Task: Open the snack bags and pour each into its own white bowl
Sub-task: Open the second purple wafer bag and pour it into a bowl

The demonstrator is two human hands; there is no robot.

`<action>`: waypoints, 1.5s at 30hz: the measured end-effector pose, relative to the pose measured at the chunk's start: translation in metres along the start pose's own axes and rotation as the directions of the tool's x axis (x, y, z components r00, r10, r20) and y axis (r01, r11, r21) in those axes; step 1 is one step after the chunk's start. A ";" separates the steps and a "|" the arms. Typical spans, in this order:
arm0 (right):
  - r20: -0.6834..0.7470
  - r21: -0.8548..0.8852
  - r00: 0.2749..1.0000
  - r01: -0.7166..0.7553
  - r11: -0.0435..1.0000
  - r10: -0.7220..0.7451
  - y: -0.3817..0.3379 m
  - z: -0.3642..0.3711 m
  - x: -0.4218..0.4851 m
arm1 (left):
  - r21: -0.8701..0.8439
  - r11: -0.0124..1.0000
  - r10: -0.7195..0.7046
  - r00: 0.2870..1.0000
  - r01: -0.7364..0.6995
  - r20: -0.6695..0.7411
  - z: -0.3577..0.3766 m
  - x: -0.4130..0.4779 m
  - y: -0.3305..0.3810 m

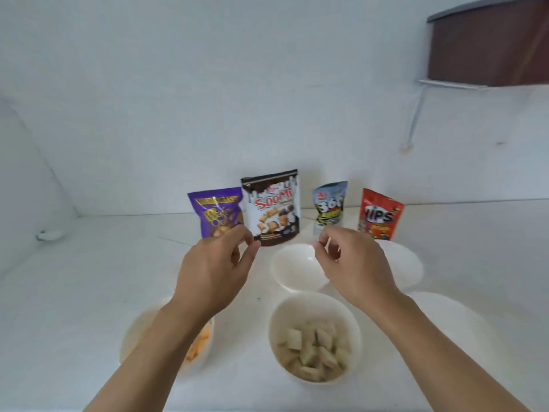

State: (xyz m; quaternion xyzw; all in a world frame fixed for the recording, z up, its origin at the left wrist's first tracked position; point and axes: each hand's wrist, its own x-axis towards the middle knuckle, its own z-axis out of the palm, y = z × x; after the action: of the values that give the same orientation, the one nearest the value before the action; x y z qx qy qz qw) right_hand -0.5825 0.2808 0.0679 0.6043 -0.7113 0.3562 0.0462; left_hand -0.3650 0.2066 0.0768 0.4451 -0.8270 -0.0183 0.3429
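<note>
hovering before brown-and-white bag [270, 206], left hand [214, 272] and right hand [353, 263] curled.
likely light, crinkly; pinch top seam. left contact unclear, right empty.

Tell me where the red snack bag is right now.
In the head view, the red bag stands upright at the right end of the bag row, beside the blue-grey bag and behind a white bowl.

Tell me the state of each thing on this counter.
Purple bag: upright.
Brown-and-white bag: upright.
Blue-grey bag: upright.
Red bag: upright.
Left bowl: orange pieces inside, partly hidden.
Near middle bowl: tan pieces inside.
Far middle bowl: empty.
Far right bowl: mostly hidden.
Near right bowl: contents unclear.
Left hand: fingers curled beside brown-and-white bag; contact unclear.
Right hand: fingers curled, holding nothing.
</note>
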 end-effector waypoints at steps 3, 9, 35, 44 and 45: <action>0.012 0.046 1.000 0.017 0.999 -0.018 -0.024 0.034 0.025 | -0.001 0.999 -0.032 0.999 0.032 0.007 0.001 0.019 -0.041; 0.078 0.130 0.989 0.114 0.985 -0.125 -0.048 0.096 0.084 | 0.023 0.999 -0.031 0.999 0.031 -0.014 0.026 0.067 -0.103; 0.298 0.075 0.938 0.161 0.984 -0.176 -0.110 0.254 0.231 | 0.246 0.968 -0.041 0.999 0.036 0.012 0.089 0.171 -0.256; 0.075 0.178 0.977 0.182 0.967 -0.198 -0.197 0.255 0.218 | 0.152 0.988 0.037 0.999 -0.031 -0.038 -0.010 0.158 -0.301; 0.064 0.191 0.978 0.185 0.964 -0.200 -0.208 0.256 0.212 | 0.152 0.987 0.053 0.998 -0.047 -0.034 -0.023 0.150 -0.307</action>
State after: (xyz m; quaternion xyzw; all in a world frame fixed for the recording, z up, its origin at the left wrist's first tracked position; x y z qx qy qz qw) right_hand -0.3599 -0.0420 0.0776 0.6865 -0.6144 0.3888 -0.0049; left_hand -0.1846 -0.0845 0.0739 0.4492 -0.8302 0.0618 0.3243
